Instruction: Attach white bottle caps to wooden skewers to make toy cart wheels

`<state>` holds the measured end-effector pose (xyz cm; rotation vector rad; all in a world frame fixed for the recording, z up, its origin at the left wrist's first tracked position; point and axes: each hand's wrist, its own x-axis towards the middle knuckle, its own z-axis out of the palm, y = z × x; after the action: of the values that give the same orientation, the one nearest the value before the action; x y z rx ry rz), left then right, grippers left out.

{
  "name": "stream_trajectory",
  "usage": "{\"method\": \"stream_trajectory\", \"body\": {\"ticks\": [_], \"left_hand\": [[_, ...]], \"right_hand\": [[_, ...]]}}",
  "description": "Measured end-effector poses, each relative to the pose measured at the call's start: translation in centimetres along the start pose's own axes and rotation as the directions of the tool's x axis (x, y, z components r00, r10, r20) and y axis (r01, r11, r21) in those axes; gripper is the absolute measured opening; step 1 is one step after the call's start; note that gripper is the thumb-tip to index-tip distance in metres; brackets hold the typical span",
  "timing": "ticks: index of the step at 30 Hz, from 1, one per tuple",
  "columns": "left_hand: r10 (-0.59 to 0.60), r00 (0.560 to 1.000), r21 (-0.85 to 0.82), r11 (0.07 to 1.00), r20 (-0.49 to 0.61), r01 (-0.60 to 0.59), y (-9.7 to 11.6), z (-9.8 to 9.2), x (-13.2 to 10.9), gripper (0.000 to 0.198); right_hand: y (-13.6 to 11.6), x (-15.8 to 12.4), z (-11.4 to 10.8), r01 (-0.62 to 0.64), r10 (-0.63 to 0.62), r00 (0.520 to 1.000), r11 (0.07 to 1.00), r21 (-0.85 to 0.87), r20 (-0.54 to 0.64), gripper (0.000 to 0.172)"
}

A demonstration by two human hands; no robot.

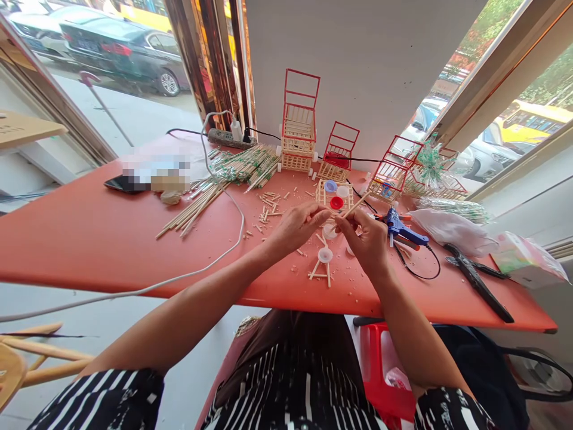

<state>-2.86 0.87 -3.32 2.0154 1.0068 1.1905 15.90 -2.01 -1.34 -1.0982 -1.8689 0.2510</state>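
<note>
My right hand (364, 230) pinches a thin wooden stick (358, 203) that slants up to the right. Close beside it, my left hand (304, 224) has its thumb and fingers pressed together; whatever lies between those fingertips is too small to make out. Below my hands stands a little assembly of short sticks (329, 276) with a white plastic cup (325, 255) on it. Just beyond my fingers, a red cup (336, 203) and a blue cup (330, 186) rest on a small stick lattice (320, 194).
Stick-built carts with red frames (299, 128) line the wall. Wrapped chopsticks (250, 164) and loose sticks (192, 215) lie to the left, with cut pieces (271, 206) nearer. A blue glue gun (405, 229) and black-handled tool (481, 286) sit right. A grey cable (197, 263) crosses the table (89, 239).
</note>
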Motion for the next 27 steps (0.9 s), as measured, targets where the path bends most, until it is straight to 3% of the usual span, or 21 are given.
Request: {"method": "stream_trajectory", "body": {"ticks": [3,12,21,27], "left_hand": [[-0.007,0.997,0.009,1.0,-0.071,0.007,-0.2,-0.1,0.0,0.055],[-0.053,0.984,-0.05,0.998,-0.17,0.045,-1.3,0.0,0.2,0.046],[-0.044,0.988,-0.143,0.99,-0.146,0.023,-0.6,-0.5,0.3,0.038],[-0.001,1.0,-0.293,0.956,-0.001,0.001,0.7,-1.0,0.2,0.047]], "right_hand": [[0.0,0.0,0.0,-0.003,0.003,1.0,1.0,0.02,0.001,0.033],[0.0,-0.1,0.0,0.002,-0.002,1.0,1.0,0.0,-0.004,0.034],[0.0,-0.1,0.0,0.038,-0.038,0.999,0.999,-0.039,-0.012,0.03],[-0.2,-0.2,0.4,0.069,-0.069,0.996,0.998,0.007,0.059,0.029]]}}
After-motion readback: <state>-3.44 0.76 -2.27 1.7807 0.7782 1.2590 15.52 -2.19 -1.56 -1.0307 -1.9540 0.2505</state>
